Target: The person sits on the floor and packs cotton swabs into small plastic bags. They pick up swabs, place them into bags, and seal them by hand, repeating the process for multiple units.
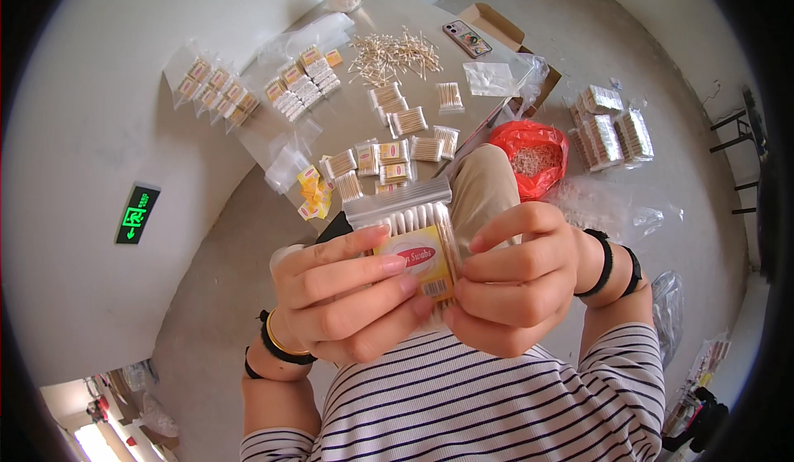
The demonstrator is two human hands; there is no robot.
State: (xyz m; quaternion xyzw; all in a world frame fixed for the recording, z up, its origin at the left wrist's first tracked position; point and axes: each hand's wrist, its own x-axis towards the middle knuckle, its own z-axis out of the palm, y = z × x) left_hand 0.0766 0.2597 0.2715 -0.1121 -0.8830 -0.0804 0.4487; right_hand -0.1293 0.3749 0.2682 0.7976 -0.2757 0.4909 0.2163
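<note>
Close in front of me is a clear zip bag of cotton swabs [418, 217], upright, white tips toward its zip strip. A yellow card [436, 243] with a red oval lies flat against the swabs. My left hand [343, 292] grips the bag's left side, fingers across the card's edge. On the other side, my right hand [521, 280] pinches the bag's lower right edge. Its thumb is partly hidden. Past the bag, several filled swab bags [393, 152] and a small pile of loose yellow cards [314, 191] lie on the table's near end.
Loose swabs [393, 55] are heaped on the grey table [327, 127]. Packed bags [302, 81] stand at its left, and a phone [467, 38] lies at the far right. A red plastic bag [529, 160] of swabs sits right of my knee. Bundled packs [608, 127] stand on the floor.
</note>
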